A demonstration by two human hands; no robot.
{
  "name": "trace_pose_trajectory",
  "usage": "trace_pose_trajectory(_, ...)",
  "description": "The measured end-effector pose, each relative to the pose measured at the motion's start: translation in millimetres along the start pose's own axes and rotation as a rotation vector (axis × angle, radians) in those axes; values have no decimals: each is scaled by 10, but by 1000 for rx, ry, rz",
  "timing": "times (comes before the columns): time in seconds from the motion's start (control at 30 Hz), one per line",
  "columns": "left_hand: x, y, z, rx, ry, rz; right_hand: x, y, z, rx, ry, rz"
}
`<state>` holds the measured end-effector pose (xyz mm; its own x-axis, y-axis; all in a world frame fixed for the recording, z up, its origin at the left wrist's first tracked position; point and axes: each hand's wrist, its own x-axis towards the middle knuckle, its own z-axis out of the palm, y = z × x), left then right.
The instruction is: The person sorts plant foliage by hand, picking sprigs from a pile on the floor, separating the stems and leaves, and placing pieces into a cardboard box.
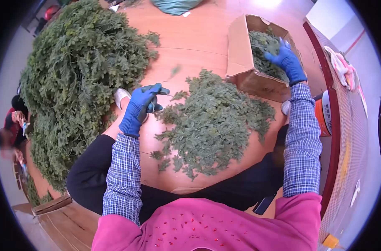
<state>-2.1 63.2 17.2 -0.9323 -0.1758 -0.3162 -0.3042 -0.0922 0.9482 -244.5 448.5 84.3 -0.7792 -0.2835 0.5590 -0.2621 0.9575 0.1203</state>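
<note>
My left hand (145,102), in a blue knitted glove with a darker palm, is beside the left edge of a loose pile of green leafy sprigs (215,121) between my legs. Its thumb and fingers are apart, with no sprig clearly held. A blurred sprig (174,71) hangs in the air just beyond its fingertips. My right hand (286,60), gloved alike, reaches over the open cardboard box (243,46) with fingers spread. Beneath it, more green sprigs (261,46) lie in the box; whether the fingertips touch them I cannot tell.
A tall heap of the same greenery (81,71) rises at the left. On the right stand a red-framed mesh panel (335,138) and an orange-and-white bucket (322,113). A green bag (176,6) sits at the far edge. Another person (19,121) is at far left.
</note>
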Motion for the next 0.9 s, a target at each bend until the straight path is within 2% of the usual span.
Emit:
trace_pose_trajectory(0.03, -15, 56, 22, 3, 9, 6, 36, -17, -35, 8, 7, -3)
trace_pose_trajectory(0.1, -65, 108, 96, 42, -91, 68, 27, -245, -377, -75, -299, -109)
trace_pose_trajectory(0.13, -95, 149, 144, 44, -87, 59, -3, -467, -494, 192, -319, -282)
trace_pose_trajectory(0.17, -124, 205, 191, 27, -185, 59, -79, -731, -581, 464, -334, -446)
trace_pose_trajectory(0.2, -146, 222, 233, 12, -285, 56, -284, -1117, -717, 863, -420, -486)
trace_pose_trajectory(0.23, -151, 195, 265, -27, -324, 84, -463, -1414, -507, 1133, -482, -608)
trace_pose_trajectory(0.27, -169, 183, 265, -17, -327, 78, -666, -1665, -448, 1296, -657, -636)
trace_pose_trajectory(0.33, -196, 175, 260, -86, -474, 242, -929, -2078, -303, 1558, -904, -643)
trace_pose_trajectory(0.4, -244, 65, 231, 311, -241, 418, -1179, -2304, -172, 1985, -1207, -444)
trace_pose_trajectory(0.47, -217, 13, 330, -163, -229, 315, -1415, -2420, -120, 1813, -1256, -371)
trace_pose_trajectory(0.5, -217, -35, 389, -167, -251, 320, -1502, -2425, -175, 1802, -1241, -355)
trace_pose_trajectory(0.57, -213, -165, 436, -252, -79, 232, -1684, -2482, -271, 2059, -1092, -29)
trace_pose_trajectory(0.6, -205, -229, 452, -281, -18, 202, -1751, -2512, -264, 2060, -1096, -30)
trace_pose_trajectory(0.67, -199, -348, 502, -288, -12, 195, -1905, -2634, -166, 2330, -1159, 67)
trace_pose_trajectory(0.7, -210, -384, 495, -428, -51, 106, -1990, -2680, -114, 2422, -1174, 117)
trace_pose_trajectory(0.73, -157, -396, 496, -364, 15, 18, -1998, -2642, -210, 2433, -1216, 93)
trace_pose_trajectory(0.8, 51, -595, 341, -647, -121, 41, -2017, -2516, -442, 1946, -1824, 679)
trace_pose_trajectory(0.83, 32, -534, 321, -647, -93, 43, -2075, -2550, -372, 1942, -1856, 661)
trace_pose_trajectory(0.9, -13, -408, 310, -622, -13, 47, -2155, -2600, -180, 2187, -1597, 487)
